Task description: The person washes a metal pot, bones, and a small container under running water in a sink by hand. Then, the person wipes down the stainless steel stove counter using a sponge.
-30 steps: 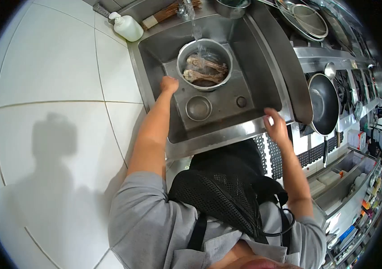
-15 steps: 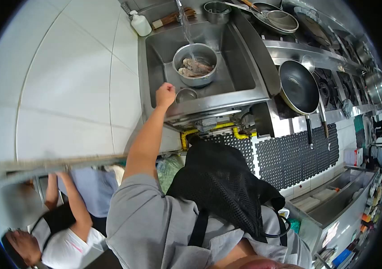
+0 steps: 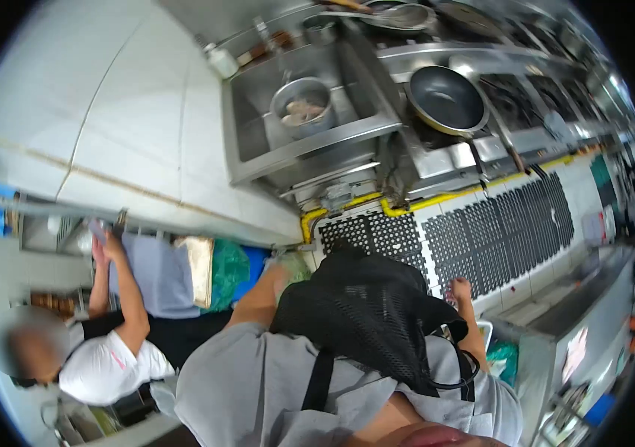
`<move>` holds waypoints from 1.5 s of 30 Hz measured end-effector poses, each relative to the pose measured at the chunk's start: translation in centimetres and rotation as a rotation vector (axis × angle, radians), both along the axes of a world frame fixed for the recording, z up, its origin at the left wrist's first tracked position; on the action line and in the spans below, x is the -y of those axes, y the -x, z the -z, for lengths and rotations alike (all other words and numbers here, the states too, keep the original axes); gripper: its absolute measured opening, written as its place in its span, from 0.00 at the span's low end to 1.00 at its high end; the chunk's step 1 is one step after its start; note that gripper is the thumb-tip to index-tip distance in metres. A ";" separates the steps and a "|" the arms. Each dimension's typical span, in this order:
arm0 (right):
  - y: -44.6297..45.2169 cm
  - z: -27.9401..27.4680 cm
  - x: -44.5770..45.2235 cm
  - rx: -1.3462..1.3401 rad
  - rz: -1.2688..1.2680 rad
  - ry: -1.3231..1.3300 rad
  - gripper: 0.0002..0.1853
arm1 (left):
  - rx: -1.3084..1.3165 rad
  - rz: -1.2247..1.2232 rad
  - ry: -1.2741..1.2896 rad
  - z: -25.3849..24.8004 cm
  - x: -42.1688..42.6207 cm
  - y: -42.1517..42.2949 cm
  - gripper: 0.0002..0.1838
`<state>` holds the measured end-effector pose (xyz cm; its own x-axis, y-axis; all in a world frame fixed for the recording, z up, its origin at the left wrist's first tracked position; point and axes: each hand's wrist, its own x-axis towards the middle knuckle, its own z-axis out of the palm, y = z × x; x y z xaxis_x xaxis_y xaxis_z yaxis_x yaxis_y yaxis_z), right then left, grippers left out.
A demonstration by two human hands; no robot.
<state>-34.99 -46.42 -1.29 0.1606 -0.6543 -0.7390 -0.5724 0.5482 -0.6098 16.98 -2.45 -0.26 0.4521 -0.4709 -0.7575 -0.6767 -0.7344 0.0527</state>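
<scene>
My left hand (image 3: pixel 278 277) is low at my left side, in front of a green bag, smeared by motion, so its fingers cannot be made out. At my right side, above the floor mat, my right hand (image 3: pixel 461 289) has its fingers curled; what it holds, if anything, is too small to name. Farther off, a metal pot (image 3: pixel 322 124) with meaty bones (image 3: pixel 302 112) stands in the steel sink (image 3: pixel 246 100) under the tap (image 3: pixel 264 31). Neither hand touches the sink or the pot.
A black pan (image 3: pixel 448 97) sits on the stove (image 3: pixel 436 160) right of the sink. Black mats (image 3: pixel 481 238) cover the floor beside a yellow pipe (image 3: pixel 436 201). A co-worker (image 3: pixel 109 365) stands at the left behind a tiled wall (image 3: pixel 138 112). A steel counter (image 3: pixel 533 316) is at the right.
The view has swung back from the sink, which now looks farther away. My left hand has dropped from the sink to my side. My right hand has come back into view, lower down.
</scene>
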 end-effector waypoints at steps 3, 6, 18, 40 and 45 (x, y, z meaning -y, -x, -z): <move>0.5 1.0 -3.0 0.019 0.052 -0.028 0.14 | -0.034 -0.077 -0.006 -2.4 -0.3 1.7 0.22; 2.6 -0.4 -7.4 -0.027 -0.023 -0.126 0.18 | -0.101 -0.181 0.098 -4.0 1.5 1.6 0.20; 14.6 -2.5 -19.2 -0.159 0.676 -0.063 0.14 | -0.604 -0.426 0.476 -5.6 27.8 0.8 0.06; -1.6 0.6 -36.0 -0.081 1.040 -0.320 0.15 | -0.491 0.737 0.150 -1.2 47.0 9.2 0.18; 5.3 1.6 -29.2 -0.063 0.996 -0.288 0.14 | -0.674 0.719 0.248 -3.4 49.2 19.2 0.13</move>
<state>-40.24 -17.21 -2.91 -0.4005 -0.2666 -0.8767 0.1939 0.9104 -0.3654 -2.19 -51.69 3.12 -0.4854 -0.6413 -0.5942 -0.7270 -0.0814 0.6818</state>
